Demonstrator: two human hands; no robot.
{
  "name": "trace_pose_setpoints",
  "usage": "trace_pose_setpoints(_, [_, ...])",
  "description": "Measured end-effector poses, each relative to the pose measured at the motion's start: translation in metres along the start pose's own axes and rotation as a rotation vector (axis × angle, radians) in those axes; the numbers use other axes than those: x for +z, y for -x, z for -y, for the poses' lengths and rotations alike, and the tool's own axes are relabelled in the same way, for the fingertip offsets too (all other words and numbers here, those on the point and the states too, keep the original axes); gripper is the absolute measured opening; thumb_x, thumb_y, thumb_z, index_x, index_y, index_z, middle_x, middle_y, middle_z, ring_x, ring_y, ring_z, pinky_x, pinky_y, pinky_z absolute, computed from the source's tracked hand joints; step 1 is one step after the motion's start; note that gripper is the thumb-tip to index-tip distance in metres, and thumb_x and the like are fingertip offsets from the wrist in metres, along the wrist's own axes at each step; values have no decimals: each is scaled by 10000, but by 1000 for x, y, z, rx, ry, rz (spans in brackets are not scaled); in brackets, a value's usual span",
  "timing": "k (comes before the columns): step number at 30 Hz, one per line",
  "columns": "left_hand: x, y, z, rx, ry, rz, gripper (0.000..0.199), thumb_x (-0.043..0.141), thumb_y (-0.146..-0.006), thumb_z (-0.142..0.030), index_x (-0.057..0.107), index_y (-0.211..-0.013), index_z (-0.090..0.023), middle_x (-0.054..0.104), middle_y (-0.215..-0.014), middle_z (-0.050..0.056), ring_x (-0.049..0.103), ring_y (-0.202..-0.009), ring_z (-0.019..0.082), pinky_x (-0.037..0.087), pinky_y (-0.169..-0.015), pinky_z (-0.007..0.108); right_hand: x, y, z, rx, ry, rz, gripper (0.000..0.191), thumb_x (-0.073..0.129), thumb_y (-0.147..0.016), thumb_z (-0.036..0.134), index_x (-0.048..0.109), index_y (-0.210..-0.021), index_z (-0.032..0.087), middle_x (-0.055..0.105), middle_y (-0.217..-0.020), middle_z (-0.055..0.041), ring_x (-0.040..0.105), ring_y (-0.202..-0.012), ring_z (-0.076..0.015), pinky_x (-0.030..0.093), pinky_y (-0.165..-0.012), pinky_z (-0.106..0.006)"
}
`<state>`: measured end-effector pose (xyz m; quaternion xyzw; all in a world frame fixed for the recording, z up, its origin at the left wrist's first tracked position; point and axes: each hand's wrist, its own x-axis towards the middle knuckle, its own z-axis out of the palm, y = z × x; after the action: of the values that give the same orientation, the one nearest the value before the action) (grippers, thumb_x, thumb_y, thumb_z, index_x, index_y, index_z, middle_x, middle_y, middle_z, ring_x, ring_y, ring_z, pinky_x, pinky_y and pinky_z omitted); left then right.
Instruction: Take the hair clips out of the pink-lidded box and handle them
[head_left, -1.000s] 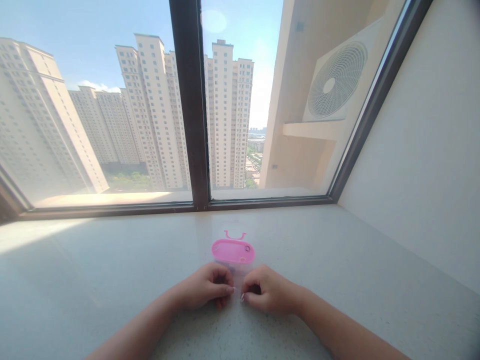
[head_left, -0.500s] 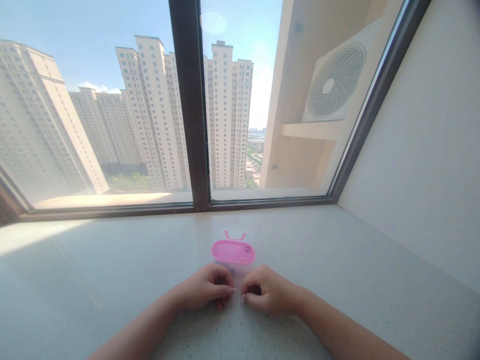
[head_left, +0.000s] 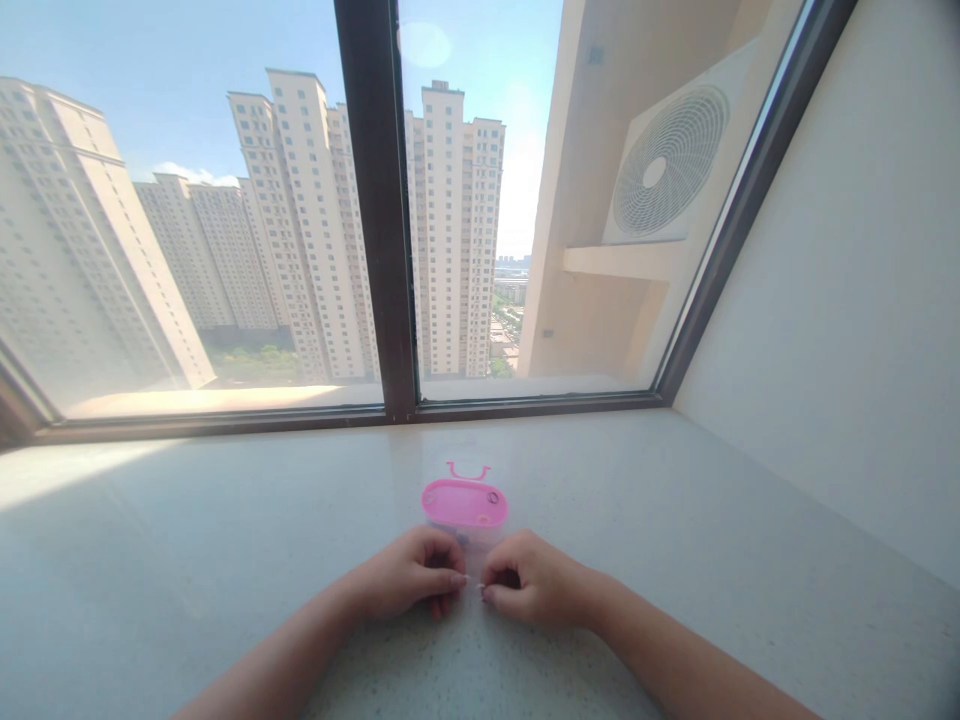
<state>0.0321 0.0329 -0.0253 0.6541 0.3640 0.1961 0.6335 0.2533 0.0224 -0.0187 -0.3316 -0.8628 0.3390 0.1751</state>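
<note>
My left hand [head_left: 412, 575] is closed in a pinch, thumb against the fingers, with a tiny whitish tip [head_left: 467, 577] showing at its fingertips. Facing it across a narrow gap, my right hand [head_left: 544, 582] pinches too, and a small pale bit [head_left: 481, 587] sticks out. Both bits are too small to name. Just beyond the hands lies a pink oval lid [head_left: 457, 503] with a raised rim. On it are a dark small ring [head_left: 493, 497], a pale ring [head_left: 430, 498] and a yellowish ring [head_left: 484, 519]. Under the lid, a see-through container [head_left: 484, 540] is partly hidden by my hands.
A thin pink handle [head_left: 469, 474] curves behind the lid. Everything rests on a pale speckled sill [head_left: 225, 540]. A dark-framed window [head_left: 397, 300] closes off the back, and a white wall [head_left: 847, 320] stands at the right.
My right fingertips have shifted slightly, and the pale bit there now points toward my left hand rather than downward. Otherwise, the hands and lid look nearly the same.
</note>
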Motion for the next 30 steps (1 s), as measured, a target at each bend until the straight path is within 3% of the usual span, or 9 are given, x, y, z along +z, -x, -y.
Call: trace_pose_setpoints(30, [1, 0, -1, -14, 22, -6, 257, 686, -731, -384, 608, -744, -140, 575, -582, -22, 568, -532, 119, 446, -515, 224, 0, 1, 0, -4, 0, 0, 100, 545, -713, 119, 631, -662, 125, 358, -530, 64, 318, -499, -49, 237, -468, -170])
